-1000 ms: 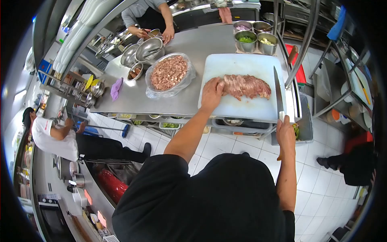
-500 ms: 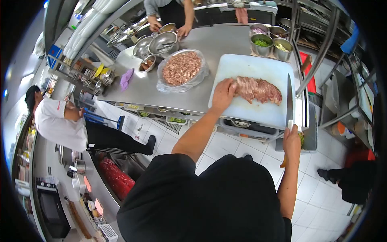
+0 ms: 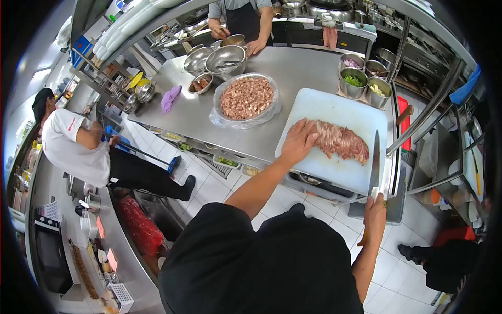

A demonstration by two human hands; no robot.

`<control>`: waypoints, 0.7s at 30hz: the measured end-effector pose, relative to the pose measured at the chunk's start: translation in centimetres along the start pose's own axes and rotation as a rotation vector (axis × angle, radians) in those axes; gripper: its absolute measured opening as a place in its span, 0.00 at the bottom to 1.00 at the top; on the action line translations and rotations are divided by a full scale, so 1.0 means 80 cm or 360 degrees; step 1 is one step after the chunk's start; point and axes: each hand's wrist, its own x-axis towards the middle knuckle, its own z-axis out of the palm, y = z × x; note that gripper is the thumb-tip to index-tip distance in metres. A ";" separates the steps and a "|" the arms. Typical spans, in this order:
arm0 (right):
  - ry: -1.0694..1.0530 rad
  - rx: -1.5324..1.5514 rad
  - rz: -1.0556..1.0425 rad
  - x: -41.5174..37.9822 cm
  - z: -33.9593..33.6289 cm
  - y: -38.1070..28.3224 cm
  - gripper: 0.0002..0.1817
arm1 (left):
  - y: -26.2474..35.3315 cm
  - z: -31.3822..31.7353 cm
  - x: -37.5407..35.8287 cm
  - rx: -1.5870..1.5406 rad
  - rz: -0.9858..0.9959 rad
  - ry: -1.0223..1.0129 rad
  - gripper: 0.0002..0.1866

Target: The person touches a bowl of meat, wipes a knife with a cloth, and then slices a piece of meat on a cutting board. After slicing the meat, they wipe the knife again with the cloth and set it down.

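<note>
A slab of meat cut into thin slices (image 3: 341, 141) lies across the white cutting board (image 3: 327, 102). My left hand (image 3: 298, 141) rests at the left end of the meat, fingers stretched out and touching it. In my right hand (image 3: 374, 212), at the board's near right corner, is the pale handle of a long knife (image 3: 375, 162). Its blade points away from me along the board's right edge, apart from the meat. To the left of the board stands a plastic-lined bowl of chopped meat (image 3: 247, 98).
Metal pots of cut vegetables (image 3: 353, 81) stand behind the board. Mixing bowls (image 3: 226, 60) and a purple cloth (image 3: 170, 99) sit farther left. Across the table a co-worker (image 3: 240, 21) handles bowls. Another person (image 3: 68, 136) holds a broom at left. A shelf post (image 3: 426, 110) rises at right.
My view has tilted, so the table sits lower in it. My left fingers have straightened over the meat's end. The knife stays beside the board's right edge. The broom has shifted.
</note>
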 end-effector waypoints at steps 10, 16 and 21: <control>0.0232 -0.0188 -0.0142 0.047 -0.035 -0.062 0.18 | 0.002 -0.009 0.002 -0.0092 0.0016 -0.0001 0.31; 0.0152 -0.0282 -0.0064 0.067 0.012 -0.037 0.18 | -0.026 -0.001 0.024 -0.0597 -0.0276 0.0085 0.32; 0.0145 -0.0386 0.0028 0.069 0.008 -0.053 0.17 | -0.021 -0.016 0.128 -0.0616 -0.0200 -0.0174 0.19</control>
